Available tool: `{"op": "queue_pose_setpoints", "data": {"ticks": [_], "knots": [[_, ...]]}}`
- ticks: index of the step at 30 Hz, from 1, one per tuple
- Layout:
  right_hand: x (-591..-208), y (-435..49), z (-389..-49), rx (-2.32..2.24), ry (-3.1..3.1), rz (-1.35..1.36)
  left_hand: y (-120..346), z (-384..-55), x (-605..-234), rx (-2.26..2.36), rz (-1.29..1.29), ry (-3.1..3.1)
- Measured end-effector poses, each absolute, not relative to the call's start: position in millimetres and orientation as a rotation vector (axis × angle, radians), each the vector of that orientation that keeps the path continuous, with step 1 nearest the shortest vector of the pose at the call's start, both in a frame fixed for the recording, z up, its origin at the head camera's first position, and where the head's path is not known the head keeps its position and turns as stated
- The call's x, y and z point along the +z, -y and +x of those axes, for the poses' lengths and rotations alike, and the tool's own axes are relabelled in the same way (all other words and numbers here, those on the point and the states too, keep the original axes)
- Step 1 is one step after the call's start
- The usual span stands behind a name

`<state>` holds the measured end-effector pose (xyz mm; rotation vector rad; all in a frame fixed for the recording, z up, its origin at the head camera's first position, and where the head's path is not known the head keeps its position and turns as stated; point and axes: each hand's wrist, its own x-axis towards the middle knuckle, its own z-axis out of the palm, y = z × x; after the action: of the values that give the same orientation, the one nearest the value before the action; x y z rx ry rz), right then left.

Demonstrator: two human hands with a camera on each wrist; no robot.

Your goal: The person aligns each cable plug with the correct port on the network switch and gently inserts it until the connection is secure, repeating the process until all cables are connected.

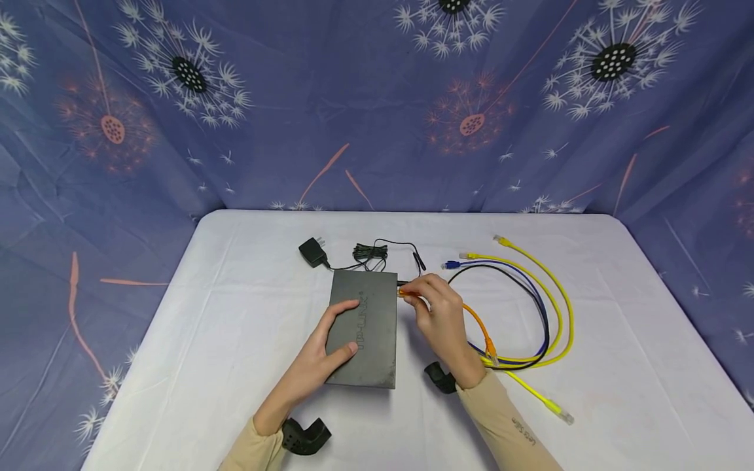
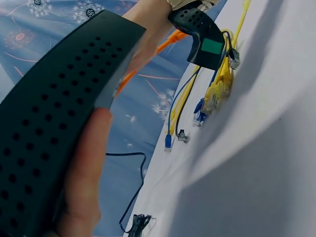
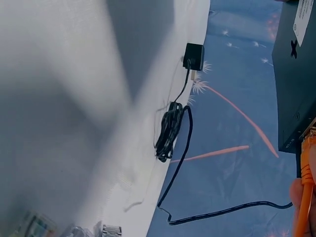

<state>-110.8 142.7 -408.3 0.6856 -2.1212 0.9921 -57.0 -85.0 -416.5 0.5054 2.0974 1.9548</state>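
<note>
A dark grey TP-LINK network switch (image 1: 377, 363) is held above the table, its right edge bearing the ports. My left hand (image 1: 318, 360) grips it from the left, thumb and a finger lying on its top; other fingers are hidden beneath. With fingertips and thumb, my right hand (image 1: 442, 320) pinches the plug end of an orange network cable (image 1: 480, 320) at that right edge. The right wrist view shows the orange plug (image 3: 308, 158) at a port; how deep it sits cannot be told. A black power cord (image 3: 232, 211) runs to the switch beside it.
The black power adapter (image 1: 313, 252) and its bundled cord (image 1: 370, 252) lie behind the switch on the white table (image 1: 235, 327). Coiled yellow cables (image 1: 570, 314), a blue cable (image 1: 518, 267) and a black cable (image 1: 540, 301) lie to the right, partly behind my right wrist.
</note>
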Motion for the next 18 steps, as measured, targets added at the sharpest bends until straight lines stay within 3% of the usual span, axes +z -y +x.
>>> {"op": "queue_pose_setpoints", "data": {"ticks": [18], "knots": [[-409.7, -142.1, -109.2, 1.034, 2.177, 0.691, 87.7, -57.6, -421.6, 2.008, 0.510, -2.106]]}}
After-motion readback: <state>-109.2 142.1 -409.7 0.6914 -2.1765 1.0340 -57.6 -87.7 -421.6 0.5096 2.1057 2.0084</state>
